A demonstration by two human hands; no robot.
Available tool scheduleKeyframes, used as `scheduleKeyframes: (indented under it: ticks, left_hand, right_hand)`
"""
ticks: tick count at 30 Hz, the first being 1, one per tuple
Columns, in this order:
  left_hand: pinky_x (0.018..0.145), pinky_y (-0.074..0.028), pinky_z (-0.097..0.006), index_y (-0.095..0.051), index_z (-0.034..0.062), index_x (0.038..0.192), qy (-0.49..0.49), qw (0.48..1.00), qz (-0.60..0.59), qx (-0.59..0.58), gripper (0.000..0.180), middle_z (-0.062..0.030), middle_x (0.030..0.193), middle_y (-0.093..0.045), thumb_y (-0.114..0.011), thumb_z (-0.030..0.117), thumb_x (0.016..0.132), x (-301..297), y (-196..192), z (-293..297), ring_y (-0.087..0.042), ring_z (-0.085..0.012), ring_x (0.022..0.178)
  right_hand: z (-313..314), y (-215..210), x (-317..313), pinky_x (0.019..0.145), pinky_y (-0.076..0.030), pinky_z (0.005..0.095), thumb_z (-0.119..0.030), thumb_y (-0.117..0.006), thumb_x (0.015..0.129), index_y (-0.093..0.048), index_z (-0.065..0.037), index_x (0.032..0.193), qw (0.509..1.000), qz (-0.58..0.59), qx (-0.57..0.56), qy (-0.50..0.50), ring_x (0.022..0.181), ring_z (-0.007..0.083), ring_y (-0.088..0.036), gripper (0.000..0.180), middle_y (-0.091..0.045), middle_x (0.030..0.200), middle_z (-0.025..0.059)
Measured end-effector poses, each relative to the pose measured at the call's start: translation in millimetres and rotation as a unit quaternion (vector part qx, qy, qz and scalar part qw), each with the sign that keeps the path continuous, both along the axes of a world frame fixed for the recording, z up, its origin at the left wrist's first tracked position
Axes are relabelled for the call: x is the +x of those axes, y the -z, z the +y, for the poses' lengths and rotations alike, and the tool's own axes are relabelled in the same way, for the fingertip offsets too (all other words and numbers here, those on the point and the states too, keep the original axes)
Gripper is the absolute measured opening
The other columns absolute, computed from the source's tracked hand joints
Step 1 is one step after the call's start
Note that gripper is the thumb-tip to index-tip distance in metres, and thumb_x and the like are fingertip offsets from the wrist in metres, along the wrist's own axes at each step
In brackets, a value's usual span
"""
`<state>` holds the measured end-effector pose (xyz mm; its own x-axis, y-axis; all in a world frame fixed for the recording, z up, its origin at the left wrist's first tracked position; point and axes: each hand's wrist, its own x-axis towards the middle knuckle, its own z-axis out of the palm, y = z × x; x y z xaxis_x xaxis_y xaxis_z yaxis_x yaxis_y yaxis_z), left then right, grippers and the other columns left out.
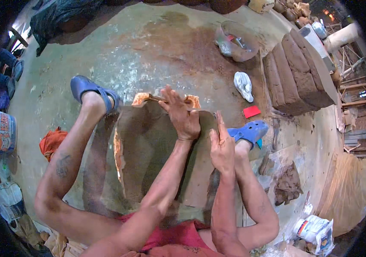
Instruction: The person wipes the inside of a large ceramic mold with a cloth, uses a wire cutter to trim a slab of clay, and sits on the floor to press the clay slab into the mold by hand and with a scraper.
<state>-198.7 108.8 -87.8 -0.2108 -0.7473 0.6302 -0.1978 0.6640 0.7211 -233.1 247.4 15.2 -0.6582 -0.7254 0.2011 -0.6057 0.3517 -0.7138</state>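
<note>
Clay slab point(148, 150) lies flat on the floor point(148, 55) between the person's spread legs, large, brown, partly flattened. Far edge ragged and orange where it curls near the blue sandal point(89, 89); left edge also rough. Left hand point(182, 115) open, palm pressed on the slab's far part. Right hand point(221, 147) open, fingers straight, edge-on at the slab's right side, grasping nothing. Judgement: spreading well along; edges untrimmed. Stacked clay blocks point(296, 73) sit unused at right
</note>
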Motion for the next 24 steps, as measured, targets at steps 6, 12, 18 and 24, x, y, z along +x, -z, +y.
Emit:
scheduleKeyframes:
  ticks: [6,12,18,24]
  left_hand:
    - [0.121,0.011,-0.064,-0.001,0.0112,0.168,0.024,0.996,0.068,0.045,0.08,-0.0209,0.174,-0.001,-0.026,0.057,0.107,-27.5,-34.5,-37.6,0.008,-0.0413,0.16]
    - [0.12,0.016,-0.064,-0.003,0.0132,0.168,0.142,0.975,0.08,0.149,0.079,-0.0125,0.175,0.0,-0.033,0.054,0.108,1.7,-37.3,-50.3,0.014,-0.0388,0.159]
    - [0.121,0.013,-0.064,-0.011,0.0129,0.168,0.193,0.957,0.11,0.189,0.072,-0.0101,0.176,-0.005,-0.036,0.047,0.109,-24.6,-47.6,-63.3,0.01,-0.0373,0.16]
    - [0.126,0.008,-0.056,-0.014,0.003,0.166,0.167,0.957,0.219,0.095,0.082,-0.0122,0.175,-0.01,-0.036,0.056,0.107,-2.0,-51.1,-62.0,0.002,-0.04,0.16]
  right_hand:
    - [-13.2,14.5,-16.8,0.068,-0.05,0.0483,-0.014,-0.055,0.102,-0.038,-0.006,0.159,0.997,0.064,-0.045,-0.018,0.07,0.0424,-0.064,0.06,-0.062,0.099,0.0357]
    - [-13.1,-9.2,11.8,0.066,-0.048,0.0503,-0.013,-0.053,0.102,-0.038,-0.005,0.159,0.999,-0.039,0.036,-0.007,0.066,0.0421,-0.062,0.059,-0.061,0.092,0.0348]
    - [1.6,4.1,3.1,0.067,-0.049,0.0478,-0.013,-0.052,0.103,-0.039,-0.002,0.157,0.999,0.013,-0.036,-0.015,0.068,0.0362,-0.065,0.057,-0.061,0.09,0.0348]
    - [-4.3,-1.1,7.0,0.059,-0.043,0.0452,-0.013,-0.055,0.102,-0.04,-0.004,0.157,0.999,-0.05,0.006,0.017,0.057,0.0283,-0.052,0.058,-0.054,0.073,0.028]
